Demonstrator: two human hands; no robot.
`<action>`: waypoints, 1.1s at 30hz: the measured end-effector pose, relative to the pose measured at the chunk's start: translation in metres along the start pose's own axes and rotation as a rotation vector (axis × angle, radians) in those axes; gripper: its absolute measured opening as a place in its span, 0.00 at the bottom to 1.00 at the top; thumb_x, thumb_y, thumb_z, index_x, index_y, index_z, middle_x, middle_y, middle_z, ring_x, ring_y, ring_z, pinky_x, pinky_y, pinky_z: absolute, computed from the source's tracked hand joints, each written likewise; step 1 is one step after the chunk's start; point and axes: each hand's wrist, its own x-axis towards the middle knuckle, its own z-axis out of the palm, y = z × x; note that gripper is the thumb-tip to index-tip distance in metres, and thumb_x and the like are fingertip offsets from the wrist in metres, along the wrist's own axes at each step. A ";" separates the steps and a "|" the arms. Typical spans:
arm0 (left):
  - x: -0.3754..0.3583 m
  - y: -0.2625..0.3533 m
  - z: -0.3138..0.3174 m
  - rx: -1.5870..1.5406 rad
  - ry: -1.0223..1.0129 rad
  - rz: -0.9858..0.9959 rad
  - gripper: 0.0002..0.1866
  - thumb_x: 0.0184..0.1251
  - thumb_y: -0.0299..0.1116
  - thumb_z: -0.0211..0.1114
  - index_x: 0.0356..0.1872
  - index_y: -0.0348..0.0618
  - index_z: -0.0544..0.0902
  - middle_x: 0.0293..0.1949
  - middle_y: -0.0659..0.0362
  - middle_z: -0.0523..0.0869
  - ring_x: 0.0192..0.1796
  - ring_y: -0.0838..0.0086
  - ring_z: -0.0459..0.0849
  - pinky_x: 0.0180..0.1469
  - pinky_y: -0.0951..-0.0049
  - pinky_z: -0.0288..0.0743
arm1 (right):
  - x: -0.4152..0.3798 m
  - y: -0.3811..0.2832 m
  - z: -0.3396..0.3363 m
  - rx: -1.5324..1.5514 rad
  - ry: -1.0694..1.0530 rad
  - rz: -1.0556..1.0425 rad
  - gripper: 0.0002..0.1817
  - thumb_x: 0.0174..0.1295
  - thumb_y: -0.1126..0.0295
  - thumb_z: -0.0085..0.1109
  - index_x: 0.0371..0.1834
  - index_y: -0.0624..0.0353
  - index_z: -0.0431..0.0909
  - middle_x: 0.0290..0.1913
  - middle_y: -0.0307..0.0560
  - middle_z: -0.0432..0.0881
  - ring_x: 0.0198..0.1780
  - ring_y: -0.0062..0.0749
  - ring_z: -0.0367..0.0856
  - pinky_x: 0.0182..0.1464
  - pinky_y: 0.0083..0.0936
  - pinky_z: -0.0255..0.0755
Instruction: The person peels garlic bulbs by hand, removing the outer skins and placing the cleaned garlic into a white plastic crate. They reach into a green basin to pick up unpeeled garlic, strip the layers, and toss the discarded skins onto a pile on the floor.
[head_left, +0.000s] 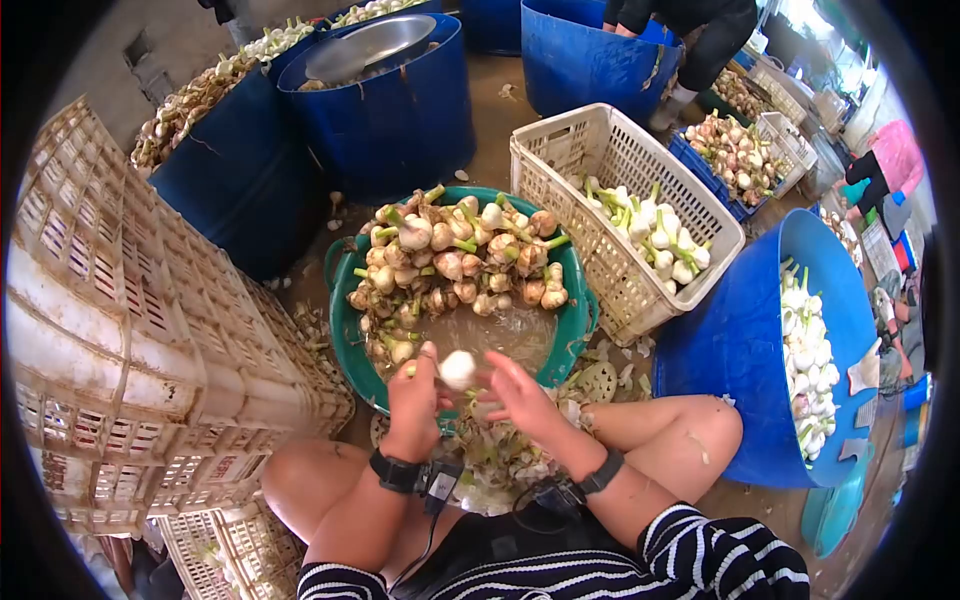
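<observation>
A white, peeled garlic bulb [458, 370] is between my two hands, above the near edge of a green tub [345, 345]. My left hand [415, 395] is closed around the bulb's green stem, left of the bulb. On the other side my right hand [522, 395] has its fingers spread, close to the bulb and holding nothing. Unpeeled garlic bulbs [450, 265] with brown skins are heaped in the far part of the tub. Loose peelings [500, 450] lie below my hands, between my legs.
Right of the tub stands a cream crate [560, 185] with white bulbs. Further right is a blue barrel [720, 350] of peeled garlic. Stacked crates [150, 330] rise at the left. Blue barrels [400, 130] stand behind. Other people [720, 30] are at the back.
</observation>
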 end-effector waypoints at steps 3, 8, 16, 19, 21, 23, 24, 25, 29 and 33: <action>-0.007 -0.012 0.009 0.156 -0.057 0.202 0.16 0.67 0.40 0.54 0.20 0.45 0.70 0.16 0.63 0.75 0.15 0.82 0.70 0.15 0.82 0.65 | 0.018 -0.021 -0.002 0.911 -0.178 0.479 0.28 0.68 0.48 0.36 0.57 0.61 0.64 0.46 0.48 0.76 0.44 0.35 0.78 0.41 0.34 0.77; 0.009 -0.011 0.003 -0.262 0.054 0.051 0.13 0.63 0.34 0.60 0.23 0.46 0.66 0.17 0.65 0.71 0.15 0.82 0.70 0.15 0.82 0.65 | 0.011 -0.017 0.008 0.511 -0.028 0.256 0.16 0.66 0.60 0.47 0.46 0.63 0.69 0.38 0.44 0.78 0.38 0.25 0.78 0.35 0.23 0.76; 0.006 -0.018 0.000 -0.243 -0.115 -0.046 0.10 0.62 0.27 0.57 0.24 0.47 0.65 0.21 0.64 0.72 0.17 0.82 0.67 0.18 0.82 0.63 | 0.017 -0.017 0.000 0.242 -0.082 0.302 0.09 0.58 0.69 0.54 0.26 0.65 0.74 0.22 0.42 0.78 0.24 0.20 0.76 0.27 0.19 0.69; 0.005 -0.027 -0.002 -0.331 -0.084 -0.148 0.06 0.64 0.28 0.55 0.28 0.46 0.68 0.24 0.64 0.73 0.19 0.84 0.68 0.20 0.84 0.64 | 0.014 0.009 -0.010 -0.146 -0.264 0.199 0.09 0.56 0.69 0.55 0.28 0.66 0.75 0.22 0.47 0.79 0.24 0.28 0.78 0.28 0.23 0.70; 0.003 -0.023 -0.004 -0.497 -0.125 -0.219 0.03 0.65 0.30 0.52 0.33 0.44 0.70 0.25 0.65 0.74 0.21 0.86 0.68 0.21 0.85 0.64 | 0.003 0.015 -0.006 -0.095 -0.154 0.148 0.10 0.55 0.67 0.55 0.30 0.65 0.76 0.23 0.50 0.79 0.25 0.31 0.79 0.29 0.25 0.71; 0.004 -0.024 -0.004 -0.485 -0.126 -0.199 0.03 0.66 0.30 0.51 0.34 0.43 0.71 0.25 0.66 0.75 0.21 0.87 0.68 0.21 0.85 0.65 | -0.003 -0.003 -0.004 -0.045 -0.047 0.113 0.11 0.55 0.66 0.56 0.31 0.65 0.76 0.25 0.52 0.79 0.26 0.35 0.80 0.29 0.27 0.71; 0.004 -0.025 -0.003 -0.466 -0.123 -0.193 0.04 0.66 0.30 0.50 0.35 0.42 0.72 0.25 0.66 0.75 0.21 0.87 0.68 0.21 0.85 0.65 | -0.003 -0.020 -0.003 -0.045 0.040 0.023 0.11 0.56 0.67 0.56 0.34 0.65 0.77 0.26 0.49 0.80 0.26 0.27 0.78 0.29 0.23 0.70; 0.003 -0.026 -0.002 -0.447 -0.125 -0.184 0.05 0.67 0.30 0.50 0.35 0.41 0.73 0.25 0.66 0.75 0.21 0.87 0.69 0.21 0.85 0.66 | 0.000 -0.039 -0.003 -0.046 0.131 -0.071 0.10 0.57 0.69 0.57 0.36 0.66 0.78 0.27 0.46 0.81 0.26 0.19 0.76 0.28 0.19 0.69; 0.011 -0.034 -0.005 -0.459 -0.168 -0.223 0.07 0.67 0.31 0.49 0.36 0.41 0.74 0.25 0.66 0.75 0.21 0.87 0.69 0.22 0.85 0.67 | 0.010 -0.044 -0.002 -0.380 0.099 -0.283 0.10 0.52 0.67 0.58 0.31 0.64 0.77 0.26 0.51 0.79 0.23 0.28 0.77 0.27 0.26 0.69; 0.011 -0.036 -0.011 -0.530 -0.122 -0.306 0.07 0.68 0.31 0.48 0.35 0.40 0.73 0.25 0.65 0.75 0.22 0.86 0.70 0.22 0.86 0.69 | 0.016 -0.014 -0.005 -0.038 0.069 -0.042 0.08 0.52 0.70 0.56 0.25 0.65 0.77 0.19 0.47 0.76 0.21 0.20 0.72 0.25 0.23 0.66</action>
